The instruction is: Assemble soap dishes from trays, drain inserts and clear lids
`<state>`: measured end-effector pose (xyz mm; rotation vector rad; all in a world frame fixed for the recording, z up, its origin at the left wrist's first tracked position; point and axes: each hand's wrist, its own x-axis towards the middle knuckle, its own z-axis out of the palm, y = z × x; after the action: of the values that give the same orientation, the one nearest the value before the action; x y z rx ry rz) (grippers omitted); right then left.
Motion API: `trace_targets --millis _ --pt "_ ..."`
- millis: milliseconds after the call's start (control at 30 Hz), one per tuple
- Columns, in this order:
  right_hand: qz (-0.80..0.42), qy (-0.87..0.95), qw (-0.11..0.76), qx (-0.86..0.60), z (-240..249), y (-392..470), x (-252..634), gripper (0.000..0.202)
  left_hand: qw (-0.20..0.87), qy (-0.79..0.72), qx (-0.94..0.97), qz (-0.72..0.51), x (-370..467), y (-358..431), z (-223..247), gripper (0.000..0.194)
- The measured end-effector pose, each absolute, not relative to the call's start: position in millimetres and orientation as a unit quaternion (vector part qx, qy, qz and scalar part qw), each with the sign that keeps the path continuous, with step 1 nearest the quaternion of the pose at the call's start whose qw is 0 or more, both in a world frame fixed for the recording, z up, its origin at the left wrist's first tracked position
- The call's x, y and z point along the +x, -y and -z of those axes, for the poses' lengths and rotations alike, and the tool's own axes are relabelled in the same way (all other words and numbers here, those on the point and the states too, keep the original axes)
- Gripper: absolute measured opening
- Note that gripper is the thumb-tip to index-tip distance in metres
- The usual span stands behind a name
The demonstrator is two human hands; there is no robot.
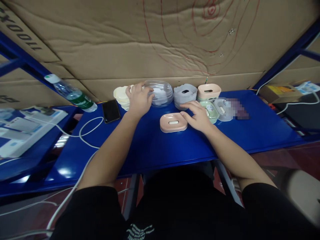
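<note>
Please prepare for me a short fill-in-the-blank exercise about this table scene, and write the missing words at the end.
1. The tabletop is ____ in colour.
2. The right hand is at the ____ end of the pink piece.
3. The phone lies ____ the bottle and the cream stack.
4. The cardboard carries a curved drawing in ____.

Missing words: blue; right; between; red.

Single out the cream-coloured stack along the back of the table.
It's the leftmost one, the cream stack, partly hidden by the left hand. Its colour sets it apart from the transparent stack, grey stack and peach item to its right.
</note>
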<state>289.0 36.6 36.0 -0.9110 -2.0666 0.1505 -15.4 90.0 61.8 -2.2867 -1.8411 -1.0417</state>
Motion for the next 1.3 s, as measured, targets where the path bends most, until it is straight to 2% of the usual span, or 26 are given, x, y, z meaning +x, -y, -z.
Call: trace_targets --millis 167,367,733,900,1033,1133,1300 --pt "-0.063 0.827 0.423 -0.366 -35.6 -36.2 288.7 0.039 0.016 0.61 -0.73 0.308 -13.2 -93.6 -64.3 0.036" --pt "-0.062 0.826 0.428 -0.362 -35.4 -36.0 287.8 0.035 0.024 0.601 -0.729 0.328 -13.4 -97.3 -63.4 0.023" --pt "-0.063 0.836 0.403 -0.367 -33.8 -37.2 287.8 0.036 -0.01 0.613 -0.686 0.391 -12.8 -109.9 -61.0 0.015" --pt "-0.062 0.839 0.396 -0.367 -34.6 -36.7 287.7 0.036 -0.003 0.615 -0.68 0.4 -14.7 -110.8 -62.3 0.017" --pt "-0.064 0.838 0.398 -0.368 -36.1 -35.6 287.5 0.036 0.033 0.608 -0.679 0.41 -14.5 -101.8 -70.1 0.028" --pt "-0.066 0.831 0.405 -0.375 -37.4 -34.5 287.8 0.04 0.05 0.592 -0.688 0.416 -11.7 -83.6 -84.1 0.037" --pt "-0.045 0.815 0.435 -0.38 -37.1 -33.2 289.8 0.063 0.066 0.57 -0.691 0.439 1.7 -36.2 -113.7 0.021"
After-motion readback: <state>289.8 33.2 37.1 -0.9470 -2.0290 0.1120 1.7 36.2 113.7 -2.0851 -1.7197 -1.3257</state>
